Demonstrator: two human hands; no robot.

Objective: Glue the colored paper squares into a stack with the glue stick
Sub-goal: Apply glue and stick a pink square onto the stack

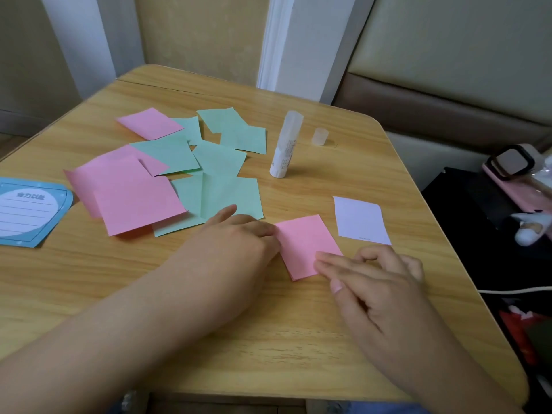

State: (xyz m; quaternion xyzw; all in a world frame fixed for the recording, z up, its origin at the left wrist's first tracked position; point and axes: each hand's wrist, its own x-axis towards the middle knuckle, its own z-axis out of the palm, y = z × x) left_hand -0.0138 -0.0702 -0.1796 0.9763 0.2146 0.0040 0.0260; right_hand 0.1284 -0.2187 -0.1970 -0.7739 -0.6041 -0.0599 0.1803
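A home-like sitting corner: a light wood-grain worktop [298,339] with rounded corners stands against a beige padded bench seat [448,85], with cream wall panels [206,28] and a white door frame [280,43] behind it.

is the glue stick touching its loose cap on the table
Apart. The head view shows the glue stick standing upright with a plain strip of bare table between it and the small cap to its right.
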